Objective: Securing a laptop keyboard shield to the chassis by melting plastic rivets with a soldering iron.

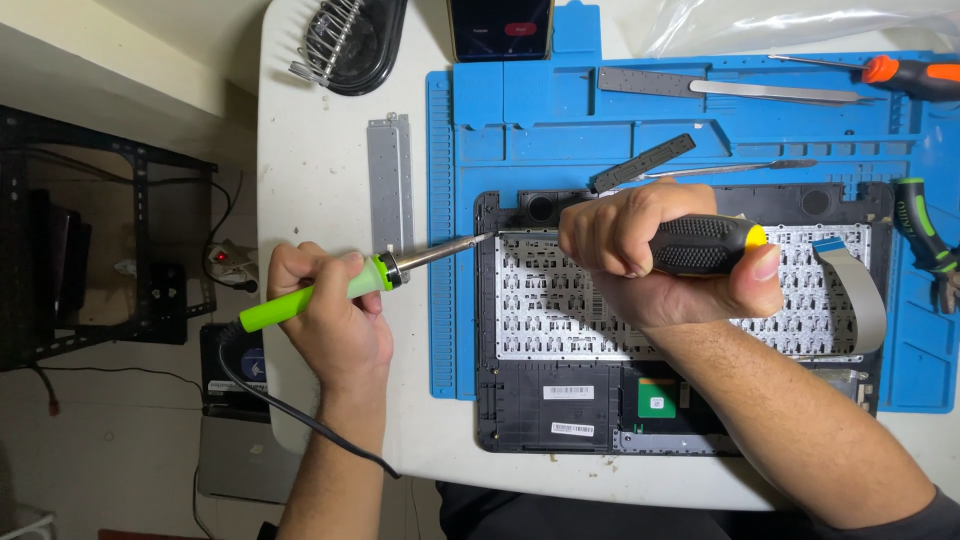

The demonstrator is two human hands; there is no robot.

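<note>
Top-down view of a white table [320, 150] w/ a blue work mat [560, 120] on it. On the mat lies an opened laptop base [560, 400], underside of its keyboard [560, 300] facing up: a pale metal plate full of small cut-outs.

Left hand [335, 315] is closed around a soldering iron [345, 285] w/ a bright green handle, held like a pen. Its metal tip reaches right across the mat edge to the top left corner of the keyboard plate; whether it touches can't be told. A black cord runs from the handle end down past the wrist.

Right hand [650, 265] is curled in a fist around a tool w/ a black ribbed grip and yellow end [710, 243], over the upper middle of the keyboard plate. The tool's working end is hidden under the fingers.

Around them: a flat grey ribbon cable [860, 290] w/ a blue end curving at the keyboard's right side, a green circuit patch [657, 400] below the keyboard, a grey metal strip [390, 185] left of the mat, a coiled wire iron stand [345, 40] at top left, a phone [500, 25] at top centre, a metal ruler-like tool [720, 88], an orange-handled screwdriver [910, 72] at top right, green-handled pliers [930, 240] at the right edge.
</note>
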